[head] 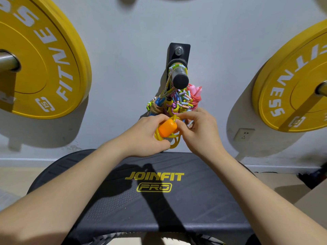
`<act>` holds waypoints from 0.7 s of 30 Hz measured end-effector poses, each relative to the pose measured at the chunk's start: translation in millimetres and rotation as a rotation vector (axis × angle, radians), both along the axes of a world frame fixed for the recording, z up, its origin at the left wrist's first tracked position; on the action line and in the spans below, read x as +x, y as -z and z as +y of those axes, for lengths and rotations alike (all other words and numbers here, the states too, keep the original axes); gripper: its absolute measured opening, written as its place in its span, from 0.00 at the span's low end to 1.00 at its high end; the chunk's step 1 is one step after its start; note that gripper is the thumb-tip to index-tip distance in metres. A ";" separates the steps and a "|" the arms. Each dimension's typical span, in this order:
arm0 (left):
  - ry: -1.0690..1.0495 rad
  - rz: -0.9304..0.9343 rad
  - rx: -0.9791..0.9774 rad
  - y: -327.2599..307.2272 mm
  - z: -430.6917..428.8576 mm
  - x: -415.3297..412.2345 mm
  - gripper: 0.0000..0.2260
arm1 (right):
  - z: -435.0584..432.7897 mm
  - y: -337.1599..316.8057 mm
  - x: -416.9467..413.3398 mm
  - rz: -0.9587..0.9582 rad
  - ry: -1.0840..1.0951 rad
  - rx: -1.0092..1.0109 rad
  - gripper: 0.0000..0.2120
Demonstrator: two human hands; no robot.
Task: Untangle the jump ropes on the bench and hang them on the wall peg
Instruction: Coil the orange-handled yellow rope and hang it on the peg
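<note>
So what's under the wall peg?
A bundle of coloured ropes hangs from the wall peg. Its bottom is covered by the left hand and right hand holding the yellow rope and orange handle.

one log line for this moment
left hand: grips yellow rope and orange handle | right hand: pinches yellow rope | wall peg: other ropes hanging | status: yellow rope not yet hung

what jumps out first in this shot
Two big yellow discs dominate the wall: the left weight plate and the right weight plate. Between them, the wall peg carries a bright bundle of jump ropes. Just below it, above the black bench, the left hand and right hand hold a yellow jump rope with an orange handle.
</note>
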State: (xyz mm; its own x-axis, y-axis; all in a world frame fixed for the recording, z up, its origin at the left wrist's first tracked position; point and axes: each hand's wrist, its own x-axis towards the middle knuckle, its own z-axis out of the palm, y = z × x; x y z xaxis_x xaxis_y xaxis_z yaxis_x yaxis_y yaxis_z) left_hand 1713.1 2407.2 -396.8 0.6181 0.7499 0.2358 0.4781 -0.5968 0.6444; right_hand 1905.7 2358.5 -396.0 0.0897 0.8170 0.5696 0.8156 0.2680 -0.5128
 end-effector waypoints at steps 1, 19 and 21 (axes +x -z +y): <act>0.000 0.000 -0.004 0.5 0.4 0.3 0.19 | 1.2 0.9 -1.2 0.022 -0.019 0.001 0.05; 0.014 0.116 -0.161 5.3 6.6 -0.6 0.26 | 0.5 -19.1 -0.6 0.693 -0.401 -0.109 0.06; 0.078 0.075 -0.176 2.6 4.7 1.2 0.30 | 1.9 -23.7 -4.5 0.786 -0.463 -0.134 0.07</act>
State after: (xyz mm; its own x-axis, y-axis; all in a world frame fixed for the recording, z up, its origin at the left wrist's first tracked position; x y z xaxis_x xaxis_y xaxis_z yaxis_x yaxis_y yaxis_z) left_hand 1714.3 2411.9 -399.4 0.6871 0.7244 0.0563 0.4853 -0.5153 0.7064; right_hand 1901.2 2360.4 -372.3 0.0582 0.9224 0.3818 0.0455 0.3796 -0.9240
